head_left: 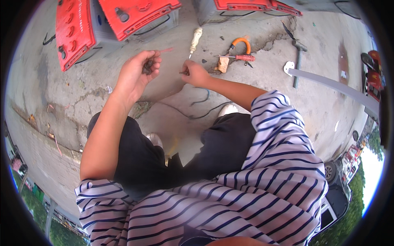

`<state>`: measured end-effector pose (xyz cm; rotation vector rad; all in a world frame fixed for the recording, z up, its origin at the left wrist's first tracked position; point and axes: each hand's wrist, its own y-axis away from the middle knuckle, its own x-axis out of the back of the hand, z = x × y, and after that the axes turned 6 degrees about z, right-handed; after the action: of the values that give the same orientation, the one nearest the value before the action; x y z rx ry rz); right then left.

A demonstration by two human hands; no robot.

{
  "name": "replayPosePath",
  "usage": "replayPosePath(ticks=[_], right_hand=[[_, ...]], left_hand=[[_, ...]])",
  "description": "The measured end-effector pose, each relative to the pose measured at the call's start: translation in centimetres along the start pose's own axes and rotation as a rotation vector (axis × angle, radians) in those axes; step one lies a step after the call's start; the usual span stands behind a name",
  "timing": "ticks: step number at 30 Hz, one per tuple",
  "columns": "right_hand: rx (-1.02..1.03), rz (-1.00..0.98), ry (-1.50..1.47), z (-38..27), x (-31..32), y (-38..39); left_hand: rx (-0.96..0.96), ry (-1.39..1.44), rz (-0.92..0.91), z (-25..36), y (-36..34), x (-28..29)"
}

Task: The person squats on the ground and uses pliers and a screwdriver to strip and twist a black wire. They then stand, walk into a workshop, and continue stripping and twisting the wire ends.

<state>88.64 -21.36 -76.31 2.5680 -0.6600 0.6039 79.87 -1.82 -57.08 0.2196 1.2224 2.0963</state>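
holding dk clump [147,67] over cracked conc. grnd [271,74] outdoors.

The bare left hand [134,74] is raised, its fingers curled inward, on a bare left forearm [103,137] slanting up and rightward. The bare right hand [195,75], near it but apart, is bent into a loose fist, its bare right forearm [236,92] reaching in from the right.

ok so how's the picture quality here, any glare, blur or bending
Head view: the sky at the right rim is blown out white; the grey bar looks bowed by the fisheye; haze softens the ground between the dark trouser legs.
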Motion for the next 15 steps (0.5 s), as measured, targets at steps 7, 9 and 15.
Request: replayPosePath(ticks=[7,9,15], right_hand=[[-0.170,0.268,-0.471,-6.4,6.1,3.0],[-0.157,0.267,-0.498,-9.0,7.0,3.8],[0.317,0.358,-0.349,-9.6,9.1,3.4]], left_hand=[[0.064,-0.186,-0.031,-2.1,-1.5,-2.5],[0.101,-0.122,-0.037,-3.0,-1.5,-3.6],[0.193,0.087,-0.112,-2.2,-1.9,-4.2]])
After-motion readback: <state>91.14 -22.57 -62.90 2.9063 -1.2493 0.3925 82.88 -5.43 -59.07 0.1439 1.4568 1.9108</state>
